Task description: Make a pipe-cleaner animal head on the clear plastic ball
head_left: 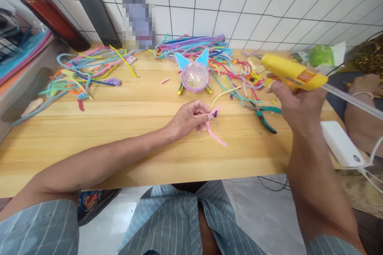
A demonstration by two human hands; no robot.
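My left hand (193, 117) is closed in a pinch at mid-table on a pink pipe cleaner (217, 134), whose tail hangs toward the front edge. A small dark purple piece (215, 114) and a pale yellow strand (223, 95) show at the fingertips. Raised on the right, my right hand (295, 101) grips a yellow hot glue gun (293, 72) with its nozzle toward the upper left; a clear glue stick (353, 101) sticks out behind. Beyond my left hand stands a clear plastic ball (195, 76) with a purple rim, blue pipe-cleaner ears and dark-and-yellow feet.
Teal-handled pliers (266, 119) lie below the glue gun. Loose pipe cleaners (74, 75) spread at the left, with a bundle (194, 46) by the tiled wall. A white power bank (341, 143) with cables sits at right, near another person's arm (347, 115). A phone (100, 22) leans on the wall.
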